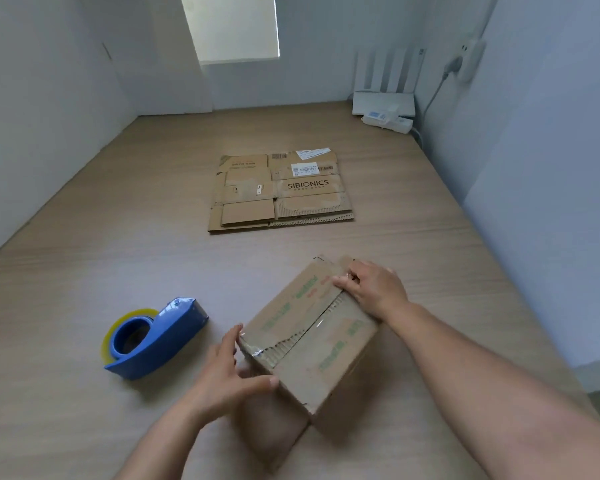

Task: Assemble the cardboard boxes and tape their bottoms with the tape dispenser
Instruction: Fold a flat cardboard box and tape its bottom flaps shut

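The box [329, 362] stood bottom-up on the near surface [77, 417]. My left grip [229, 368] and right grip [371, 289], both released, pressed flat on the seam ends, so the tape [317, 323] would stick. The tape dispenser [153, 337] waited on the left.

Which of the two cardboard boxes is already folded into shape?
The near box with green print, which the left hand and right hand touch; the SIBIONICS box beyond it lies flat.
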Action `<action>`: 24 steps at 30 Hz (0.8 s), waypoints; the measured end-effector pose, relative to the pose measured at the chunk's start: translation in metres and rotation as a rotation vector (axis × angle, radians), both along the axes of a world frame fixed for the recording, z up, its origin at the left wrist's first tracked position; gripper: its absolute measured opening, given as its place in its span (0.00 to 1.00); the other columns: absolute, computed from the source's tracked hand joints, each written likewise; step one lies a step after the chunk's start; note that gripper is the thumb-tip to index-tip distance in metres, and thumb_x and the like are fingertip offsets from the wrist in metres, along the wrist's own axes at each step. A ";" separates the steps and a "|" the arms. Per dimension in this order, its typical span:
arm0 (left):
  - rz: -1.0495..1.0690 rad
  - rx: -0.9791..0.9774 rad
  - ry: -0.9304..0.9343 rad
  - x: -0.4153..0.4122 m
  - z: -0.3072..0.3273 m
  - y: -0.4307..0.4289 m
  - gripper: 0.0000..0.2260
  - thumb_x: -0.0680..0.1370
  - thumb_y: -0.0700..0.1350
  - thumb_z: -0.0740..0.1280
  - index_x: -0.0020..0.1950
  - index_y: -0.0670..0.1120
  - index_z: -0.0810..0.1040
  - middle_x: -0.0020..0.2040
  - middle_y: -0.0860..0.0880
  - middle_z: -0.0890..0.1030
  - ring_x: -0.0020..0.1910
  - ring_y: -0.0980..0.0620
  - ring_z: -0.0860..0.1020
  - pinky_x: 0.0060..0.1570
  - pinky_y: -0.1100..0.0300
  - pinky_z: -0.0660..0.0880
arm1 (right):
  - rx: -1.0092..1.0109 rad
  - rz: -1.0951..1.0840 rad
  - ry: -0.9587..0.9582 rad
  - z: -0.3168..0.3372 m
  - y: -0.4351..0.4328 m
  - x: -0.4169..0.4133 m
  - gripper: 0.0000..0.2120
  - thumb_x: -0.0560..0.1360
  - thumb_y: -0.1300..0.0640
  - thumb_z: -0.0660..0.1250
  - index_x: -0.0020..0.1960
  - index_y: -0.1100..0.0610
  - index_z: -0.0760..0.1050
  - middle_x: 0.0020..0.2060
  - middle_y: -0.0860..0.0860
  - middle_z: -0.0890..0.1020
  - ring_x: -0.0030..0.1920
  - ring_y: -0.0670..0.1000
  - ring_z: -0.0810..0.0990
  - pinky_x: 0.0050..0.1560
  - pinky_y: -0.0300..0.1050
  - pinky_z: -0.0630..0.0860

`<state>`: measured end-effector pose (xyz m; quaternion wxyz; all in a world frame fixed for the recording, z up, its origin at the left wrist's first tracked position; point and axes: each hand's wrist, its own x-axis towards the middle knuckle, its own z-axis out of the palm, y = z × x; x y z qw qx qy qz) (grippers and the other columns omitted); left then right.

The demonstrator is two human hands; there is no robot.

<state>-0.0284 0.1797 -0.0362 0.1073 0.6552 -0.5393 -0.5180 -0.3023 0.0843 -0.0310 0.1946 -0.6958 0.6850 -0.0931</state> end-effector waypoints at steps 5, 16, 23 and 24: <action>-0.172 -0.228 -0.283 -0.024 0.014 0.008 0.54 0.56 0.69 0.73 0.75 0.54 0.52 0.70 0.57 0.66 0.67 0.54 0.69 0.63 0.56 0.70 | 0.031 -0.055 0.187 -0.001 -0.020 0.020 0.31 0.69 0.26 0.55 0.59 0.49 0.70 0.60 0.52 0.76 0.62 0.55 0.72 0.58 0.52 0.65; -0.076 -0.292 -0.581 -0.089 0.009 0.012 0.52 0.64 0.72 0.67 0.78 0.52 0.47 0.65 0.50 0.73 0.64 0.50 0.73 0.56 0.55 0.71 | 0.179 -0.237 0.060 -0.006 0.051 0.048 0.41 0.72 0.28 0.54 0.76 0.42 0.40 0.76 0.57 0.38 0.73 0.62 0.54 0.67 0.63 0.62; -0.109 -0.290 -0.537 -0.081 0.010 0.003 0.50 0.64 0.71 0.69 0.77 0.51 0.49 0.63 0.47 0.72 0.62 0.46 0.74 0.54 0.53 0.73 | 0.030 0.055 -0.228 -0.025 0.108 0.019 0.24 0.74 0.40 0.65 0.68 0.33 0.64 0.77 0.51 0.41 0.76 0.56 0.44 0.75 0.49 0.49; -0.151 -0.290 -0.527 -0.077 0.011 0.000 0.50 0.65 0.70 0.70 0.77 0.51 0.48 0.63 0.46 0.72 0.62 0.46 0.74 0.55 0.53 0.73 | 0.026 0.079 -0.258 -0.026 0.110 0.016 0.25 0.73 0.41 0.67 0.67 0.33 0.64 0.77 0.51 0.41 0.76 0.55 0.43 0.75 0.48 0.46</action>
